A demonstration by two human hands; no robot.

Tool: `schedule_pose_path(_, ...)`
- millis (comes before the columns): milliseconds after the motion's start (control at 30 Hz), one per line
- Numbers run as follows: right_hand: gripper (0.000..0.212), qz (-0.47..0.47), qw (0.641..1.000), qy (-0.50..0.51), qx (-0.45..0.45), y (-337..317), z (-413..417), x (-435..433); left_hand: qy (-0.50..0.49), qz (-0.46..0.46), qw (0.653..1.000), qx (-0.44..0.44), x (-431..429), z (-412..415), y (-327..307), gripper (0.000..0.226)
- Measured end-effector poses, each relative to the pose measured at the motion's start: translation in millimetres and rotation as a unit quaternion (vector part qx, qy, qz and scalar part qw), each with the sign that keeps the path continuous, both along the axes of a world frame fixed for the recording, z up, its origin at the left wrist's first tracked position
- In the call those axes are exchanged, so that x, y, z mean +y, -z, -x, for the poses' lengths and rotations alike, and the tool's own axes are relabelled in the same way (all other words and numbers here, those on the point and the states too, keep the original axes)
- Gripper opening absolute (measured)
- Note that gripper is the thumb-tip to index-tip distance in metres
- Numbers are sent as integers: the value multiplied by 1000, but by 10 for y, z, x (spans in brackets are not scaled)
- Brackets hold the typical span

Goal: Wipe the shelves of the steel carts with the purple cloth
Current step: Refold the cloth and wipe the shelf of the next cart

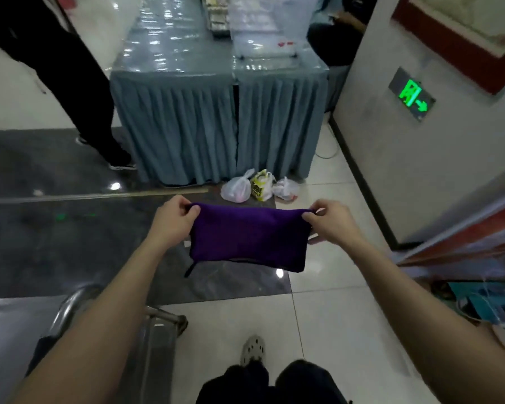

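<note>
The purple cloth [247,237] hangs folded in the air in front of me, stretched between both hands. My left hand [174,217] pinches its upper left corner and my right hand [331,220] pinches its upper right corner. A steel cart [18,325] stands at the lower left under my left forearm; its flat top shelf and rounded handle rail [70,304] show, the lower shelves are hidden.
A table with a blue-grey skirt [216,126] stands ahead, clear plastic boxes [266,24] on top. Three plastic bags [257,186] lie on the floor at its foot. A person in black [70,83] stands at left. A white wall with a green exit sign [413,94] is on the right.
</note>
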State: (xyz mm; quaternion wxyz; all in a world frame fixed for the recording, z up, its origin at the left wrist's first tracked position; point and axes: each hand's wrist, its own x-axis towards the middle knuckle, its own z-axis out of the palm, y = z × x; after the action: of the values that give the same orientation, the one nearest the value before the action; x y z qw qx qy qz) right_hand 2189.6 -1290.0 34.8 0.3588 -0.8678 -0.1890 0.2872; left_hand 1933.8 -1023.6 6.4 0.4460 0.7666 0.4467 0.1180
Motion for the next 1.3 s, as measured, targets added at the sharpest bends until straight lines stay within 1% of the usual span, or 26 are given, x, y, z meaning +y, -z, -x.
schedule_pose_path(67,6,2,999,-31,30,105,-9,534,-35,28,999,-5,169,-73,-6,26)
schedule_pose_path(133,11,7,995,-83,55,212,51,1036,-53,49,997,-12,304,-81,25,23)
schedule_pose_path(233,13,49,979,-193,49,350,-1,1781,-82,67,994,-10,594,12,101,15)
schedule_pose_path(300,12,62,967,-245,35,428,-177,2273,-124,60,990,7,861,175,130,18)
schedule_pose_path(333,7,60,962,-264,32,460,-300,2509,-153,57,986,17,981,283,124,20)
schedule_pose_path(367,6,61,957,-282,35,486,-421,2750,-188,62,980,22,1082,410,100,22)
schedule_pose_path(400,15,68,951,-299,37,489,-531,2997,-224,77,971,18,1162,528,67,25)
schedule_pose_path(433,19,74,945,-315,40,465,-610,3250,-256,95,962,8,1223,629,31,29)
schedule_pose_path(500,20,73,931,-356,34,437,-687,3759,-293,126,948,-2,1295,746,-56,34)
schedule_pose_path(567,25,61,919,-390,25,379,-555,4257,-316,129,940,9,1343,779,-119,33)
schedule_pose_path(633,25,45,907,-417,44,314,-292,4672,-348,117,930,30,1367,822,-133,28)
schedule_pose_path(700,30,37,881,-465,74,289,9,5000,-386,117,915,16,1348,962,-101,22)
schedule_pose_path(733,31,44,859,-505,73,276,145,5151,-398,122,909,2,1337,1050,-86,20)
schedule_pose_path(800,27,44,809,-585,32,311,360,5496,-423,137,896,-19,1345,1239,-46,21)
schedule_pose_path(867,21,40,771,-636,-20,370,545,5841,-471,135,872,-5,1435,1426,54,18)
schedule_pose_path(967,25,74,754,-650,-54,467,843,6255,-531,116,838,49,1768,1571,228,16)
schedule_pose_path(1033,31,126,729,-671,-56,510,1112,6432,-557,106,821,62,2014,1557,264,22)
schedule_pose_path(1067,34,149,715,-682,-42,510,1259,6493,-568,99,815,55,2130,1537,270,25)
schedule_pose_path(1100,33,167,708,-686,-7,518,1403,6551,-572,89,814,43,2242,1513,278,25)
schedule_pose_path(1200,25,214,703,-649,196,516,1867,6694,-558,72,827,2,2501,1459,236,15)
schedule_pose_path(1233,28,220,700,-633,245,503,2026,6735,-554,77,829,-18,2555,1449,228,12)
schedule_pose_path(1300,34,228,685,-619,311,478,2353,6809,-556,94,823,-64,2641,1452,228,13)
